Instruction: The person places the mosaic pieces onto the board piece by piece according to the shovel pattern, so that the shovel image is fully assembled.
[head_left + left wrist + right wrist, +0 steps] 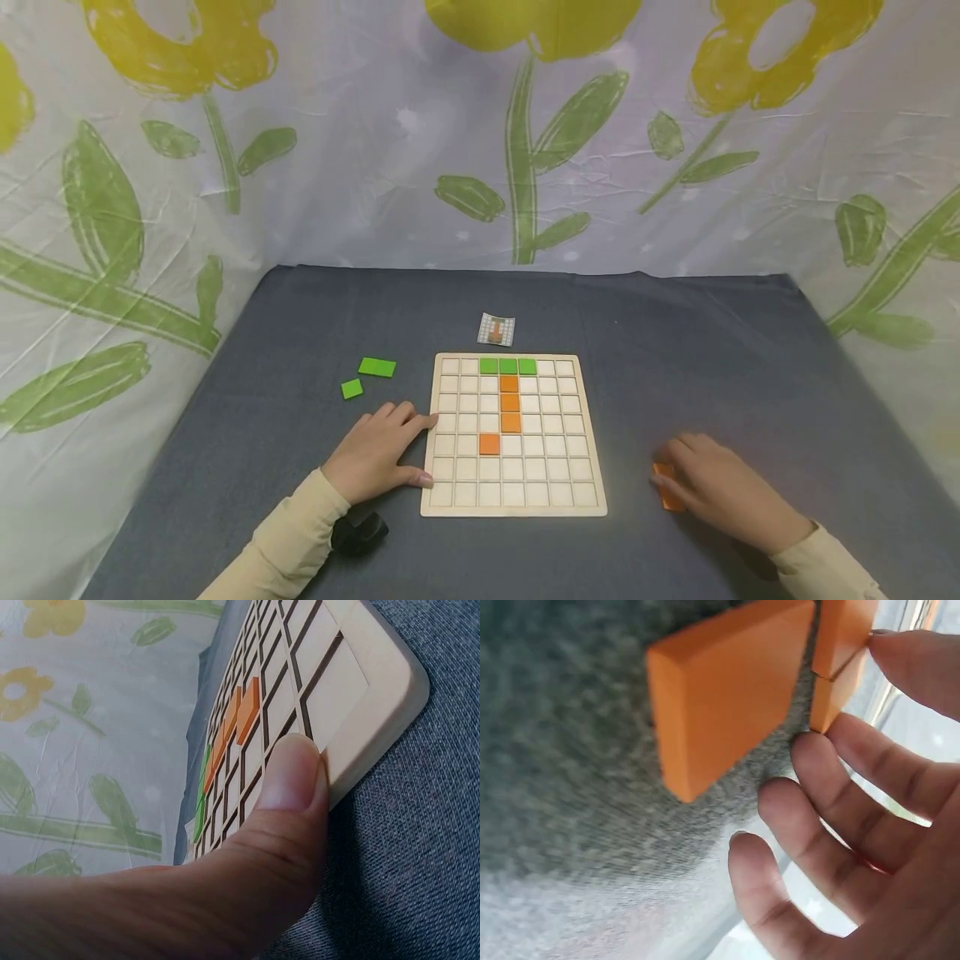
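Observation:
A square wooden grid board (512, 510) lies on the table. My left hand (378, 454) rests at its left edge, with the thumb (289, 780) on the rim near the front corner and the index fingertip farther back. Three green tiles (507, 367) fill part of the top row. Three orange tiles (510, 402) run down below the middle one, and a single orange tile (489, 444) sits lower left. Right of the board, my right hand (727, 492) pinches at an orange tile (836, 694) between thumb and fingers. Another orange piece (731, 697) lies beside it on the cloth.
A green rectangle (377, 367) and a small green square (352, 389) lie left of the board. Behind the board is a small pattern card (497, 330). A black object (360, 533) sits by the left wrist. Flower-printed fabric (360, 167) encloses the grey-blue table (675, 350).

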Demonstrator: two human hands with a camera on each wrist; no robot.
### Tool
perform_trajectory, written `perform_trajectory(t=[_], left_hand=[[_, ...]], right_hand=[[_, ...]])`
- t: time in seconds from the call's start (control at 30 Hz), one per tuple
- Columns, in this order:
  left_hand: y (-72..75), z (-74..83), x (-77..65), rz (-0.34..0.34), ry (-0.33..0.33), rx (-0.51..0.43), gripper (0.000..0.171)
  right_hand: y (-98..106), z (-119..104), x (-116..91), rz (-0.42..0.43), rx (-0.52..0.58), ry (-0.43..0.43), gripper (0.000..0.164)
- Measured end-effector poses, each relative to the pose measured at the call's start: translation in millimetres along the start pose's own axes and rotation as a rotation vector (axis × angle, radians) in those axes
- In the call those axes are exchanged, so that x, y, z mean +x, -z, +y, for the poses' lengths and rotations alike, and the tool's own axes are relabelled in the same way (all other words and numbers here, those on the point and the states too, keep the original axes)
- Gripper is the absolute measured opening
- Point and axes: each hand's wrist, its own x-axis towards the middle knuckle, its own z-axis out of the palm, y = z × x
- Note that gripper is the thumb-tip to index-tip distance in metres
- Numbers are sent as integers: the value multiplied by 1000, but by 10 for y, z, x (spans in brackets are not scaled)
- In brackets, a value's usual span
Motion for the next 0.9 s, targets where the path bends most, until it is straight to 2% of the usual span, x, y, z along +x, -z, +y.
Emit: perform_trajectory(t=[0.1, 0.33, 0.4, 0.57, 0.67, 0.8, 0.9], left_hand=[[-4, -4, 1, 4, 0, -4, 80], [-10, -11, -3, 3, -2, 4, 80], [-8, -8, -3, 6, -6, 5, 80], [-8, -2, -6, 21, -22, 5, 79], [-10, 0, -8, 27, -29, 6, 78], [-2, 2, -11, 31, -26, 3, 78], [5, 3, -12, 33, -23, 0, 78]], right_hand=[[-11, 10, 15, 14, -1, 19, 20], [-26, 21, 36, 103, 20, 113, 34], [-15, 8, 41, 86, 21, 95, 34], [28, -33, 34, -14, 29, -28, 30], [47, -41, 38, -39, 34, -67, 30], [68, -33, 50, -32, 56, -55, 32], [72, -3, 74, 23, 100, 20, 35]])
